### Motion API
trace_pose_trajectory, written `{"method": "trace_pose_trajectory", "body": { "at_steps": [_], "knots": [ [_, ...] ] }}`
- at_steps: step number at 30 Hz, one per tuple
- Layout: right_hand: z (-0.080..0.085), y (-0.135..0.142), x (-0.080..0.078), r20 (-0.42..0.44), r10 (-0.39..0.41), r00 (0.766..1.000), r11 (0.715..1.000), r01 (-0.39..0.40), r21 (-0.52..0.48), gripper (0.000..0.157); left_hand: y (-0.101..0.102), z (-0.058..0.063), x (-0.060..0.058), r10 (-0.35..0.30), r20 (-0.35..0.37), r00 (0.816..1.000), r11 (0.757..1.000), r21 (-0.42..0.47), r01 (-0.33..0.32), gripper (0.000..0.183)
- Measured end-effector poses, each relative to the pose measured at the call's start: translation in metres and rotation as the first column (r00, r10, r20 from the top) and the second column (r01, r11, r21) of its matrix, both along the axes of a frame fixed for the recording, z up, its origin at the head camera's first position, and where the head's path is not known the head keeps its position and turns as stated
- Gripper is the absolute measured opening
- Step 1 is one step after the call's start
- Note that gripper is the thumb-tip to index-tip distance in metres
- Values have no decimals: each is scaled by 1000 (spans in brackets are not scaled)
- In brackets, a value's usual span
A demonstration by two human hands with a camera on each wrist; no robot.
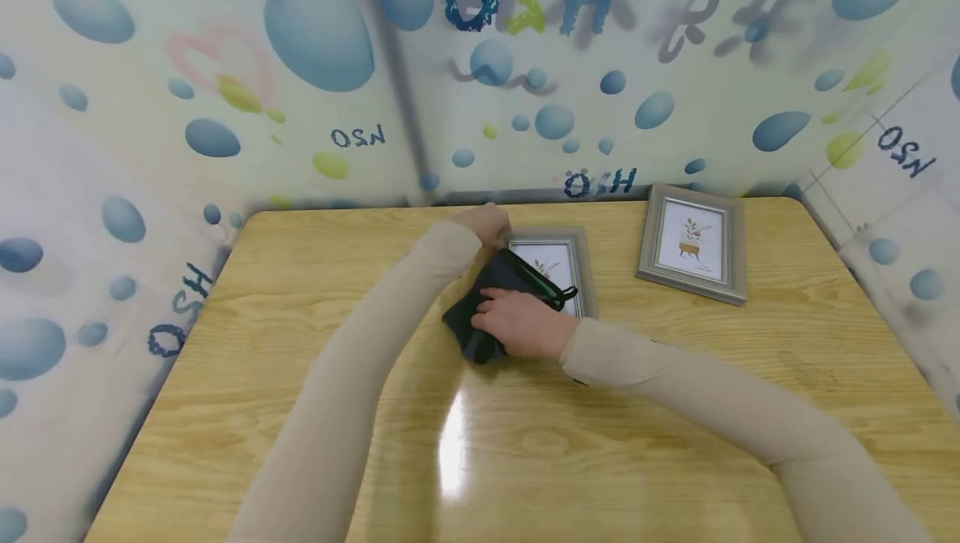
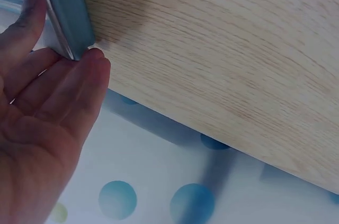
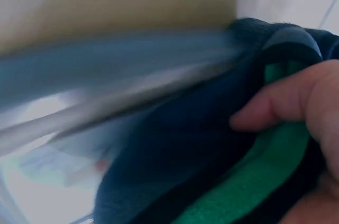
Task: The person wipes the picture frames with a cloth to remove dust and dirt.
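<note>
A dark navy cloth [image 1: 497, 274] with a green band and a black loop lies over the left part of a grey picture frame [image 1: 586, 263] near the table's back edge. My right hand [image 1: 525, 324] grips the cloth from above; the right wrist view shows a finger bent over the navy fabric [image 3: 175, 139] beside the green strip. At the frame's far left corner, my left hand [image 1: 491, 224] holds the edge. In the left wrist view, thumb and fingers pinch the frame corner [image 2: 68, 15]. The cloth hides much of the frame's picture.
A second grey picture frame [image 1: 691, 244] with a plant print lies at the right rear of the wooden table [image 1: 300, 293]. Behind the table stands a backdrop [image 1: 487, 126] with blue dots and lettering. Similar printed surfaces border both sides.
</note>
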State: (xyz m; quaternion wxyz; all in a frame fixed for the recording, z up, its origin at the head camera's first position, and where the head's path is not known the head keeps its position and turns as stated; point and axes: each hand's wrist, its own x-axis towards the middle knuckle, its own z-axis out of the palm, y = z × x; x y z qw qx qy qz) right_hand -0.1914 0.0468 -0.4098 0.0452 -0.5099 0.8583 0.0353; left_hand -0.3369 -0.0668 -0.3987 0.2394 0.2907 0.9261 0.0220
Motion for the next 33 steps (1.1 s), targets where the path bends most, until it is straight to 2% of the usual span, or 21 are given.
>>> {"method": "trace_pose_trajectory", "body": {
  "at_steps": [1, 4, 7, 10, 13, 16, 19, 21, 23, 27, 31, 33],
  "knots": [
    [2, -1, 8, 1, 17, 1000, 1000, -17, 9, 26, 1, 1, 0, -7, -5, 1000, 1000, -5, 7, 22],
    [8, -3, 27, -12, 56, 998, 998, -55, 44, 23, 2, 3, 1, -7, -8, 1000, 1000, -7, 6, 37],
    [10, -4, 32, 0, 55, 998, 997, -55, 59, 25, 1, 5, 2, 2, 1, 1000, 1000, -3, -2, 42],
    [9, -3, 21, 26, 16, 1000, 999, -17, 33, 28, 1, 5, 2, 6, -9, 1000, 1000, 7, -5, 36],
    [4, -1, 2, 28, -41, 999, 999, 41, -4, 30, 1, 4, 1, 8, -12, 1000, 1000, 10, -8, 12],
    [-1, 0, -16, 5, -109, 994, 994, 109, -13, 33, 2, 3, 0, 27, -4, 1000, 1000, 10, -27, 25],
    [-4, 0, -26, -7, -131, 991, 991, 131, 3, 34, 4, 1, 0, 46, 8, 999, 999, 5, -46, 42],
    [-4, 1, -26, -6, -102, 995, 995, 103, 17, 34, 4, 0, -1, 45, 8, 999, 999, 7, -45, 40],
    [-4, 2, -19, -7, -45, 999, 999, 45, 26, 33, 4, -1, -1, 31, 2, 1000, 999, 8, -31, 28],
    [-1, 8, 4, -29, 85, 996, 996, -84, 42, 32, 5, -1, 0, 22, -13, 1000, 1000, 12, -22, 6],
    [3, 19, 25, -43, 170, 984, 984, -168, 55, 33, 5, -2, 1, 39, -5, 999, 999, 13, -39, 27],
    [3, 27, 29, -24, 196, 980, 980, -195, 39, 36, 5, -3, 0, 42, -2, 999, 999, 10, -42, 25]
  ]
}}
